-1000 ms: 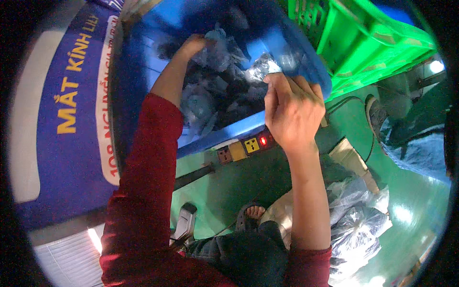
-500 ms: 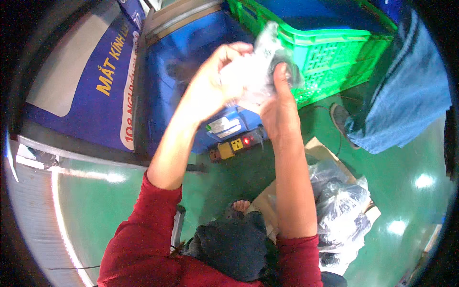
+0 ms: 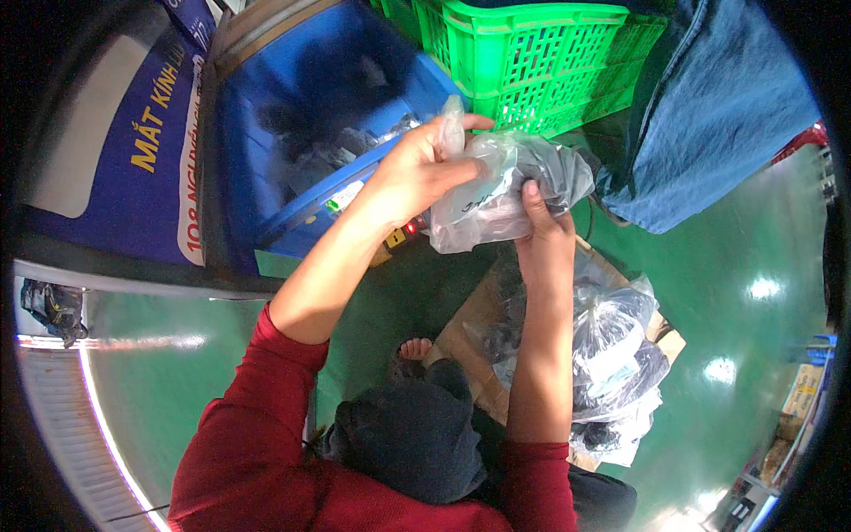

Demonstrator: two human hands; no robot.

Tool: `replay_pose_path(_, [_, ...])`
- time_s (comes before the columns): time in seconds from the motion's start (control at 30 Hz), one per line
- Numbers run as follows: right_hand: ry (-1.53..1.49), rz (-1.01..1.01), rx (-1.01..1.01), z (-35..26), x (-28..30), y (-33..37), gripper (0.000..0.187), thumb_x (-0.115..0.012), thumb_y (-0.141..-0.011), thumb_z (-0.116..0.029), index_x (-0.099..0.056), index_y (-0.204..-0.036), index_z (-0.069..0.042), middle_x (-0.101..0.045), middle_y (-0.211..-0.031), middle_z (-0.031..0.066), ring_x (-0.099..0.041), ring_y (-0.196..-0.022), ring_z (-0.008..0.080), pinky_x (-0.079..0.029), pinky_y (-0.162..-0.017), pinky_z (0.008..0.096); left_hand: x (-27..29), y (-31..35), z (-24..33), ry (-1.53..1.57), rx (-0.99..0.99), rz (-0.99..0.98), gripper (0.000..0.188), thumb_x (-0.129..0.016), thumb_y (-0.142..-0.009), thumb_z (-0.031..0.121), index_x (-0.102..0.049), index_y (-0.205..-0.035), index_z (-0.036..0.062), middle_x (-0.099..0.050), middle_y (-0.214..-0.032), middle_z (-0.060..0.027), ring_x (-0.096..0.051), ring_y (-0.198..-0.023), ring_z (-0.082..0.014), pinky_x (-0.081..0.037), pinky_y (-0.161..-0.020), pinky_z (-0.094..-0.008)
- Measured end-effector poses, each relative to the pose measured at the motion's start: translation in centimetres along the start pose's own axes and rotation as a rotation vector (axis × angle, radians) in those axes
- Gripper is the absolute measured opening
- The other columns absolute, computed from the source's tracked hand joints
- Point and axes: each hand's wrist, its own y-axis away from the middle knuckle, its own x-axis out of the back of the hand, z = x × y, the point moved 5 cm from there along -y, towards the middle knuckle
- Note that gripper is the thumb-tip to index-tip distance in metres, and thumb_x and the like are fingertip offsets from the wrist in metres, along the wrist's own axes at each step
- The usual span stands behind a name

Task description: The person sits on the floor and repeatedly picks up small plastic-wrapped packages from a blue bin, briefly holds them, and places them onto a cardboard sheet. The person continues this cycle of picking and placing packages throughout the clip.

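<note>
The person holds a clear plastic bag [image 3: 496,191] with dark contents in both hands, raised in front of the body above the green floor [image 3: 709,266]. The left hand [image 3: 417,168] grips the bag at its upper left edge; the thumb and fingers are closed on a pinched fold of the plastic, with the fold standing up between them. The right hand [image 3: 542,232] supports the bag from below and behind, its fingers curled into the plastic and clamped on the lower right part. The bag sits between the two hands, just in front of the near rim of a blue bin [image 3: 266,168] that holds more dark bagged items. A green lattice crate [image 3: 532,62] stands just behind the bag, touching or nearly touching the bin; which cannot be told. A power strip [image 3: 399,238] with a lit red switch lies on the floor under the left wrist. Below the right forearm, a flattened cardboard sheet [image 3: 465,332] carries a pile of similar filled clear bags [image 3: 612,355]. Another person's blue denim trouser leg [image 3: 709,106] stands to the right of the crate. Both sleeves [image 3: 257,443] are dark red.
</note>
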Motion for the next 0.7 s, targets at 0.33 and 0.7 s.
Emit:
replay_pose_path(0.33, [-0.204, -0.129, -0.171, 1.2, 1.6, 0.0, 0.054, -0.06, -0.079, -0.033, -0.041, -0.119, -0.002, -0.05, -0.115, 0.0099, -0.049, -0.106, 0.022, -0.04, -0.09, 0.0375, -1.3, 1.4, 1.4, -0.105, -0.055, -0.016, 0.041, -0.059, -0.072, 0.001, -0.05, -0.112, 0.0013, -0.057, -0.094, -0.0016, -0.052, -0.082, -0.0075, -0.043, -0.074, -0.0224])
replay_pose_path(0.7, [-0.019, -0.171, -0.026, 1.3, -3.3, 0.4, 0.078, -0.066, -0.073, -0.011, -0.015, -0.132, -0.006, -0.042, -0.121, 0.0109, -0.044, -0.111, 0.0248, -0.038, -0.09, 0.0399, 0.0, 2.4, 1.9, -0.658, -0.534, 0.32, 0.046, -0.061, -0.069, 0.001, -0.051, -0.114, 0.0063, -0.052, -0.096, -0.0074, -0.052, -0.088, -0.0154, -0.043, -0.074, -0.0266])
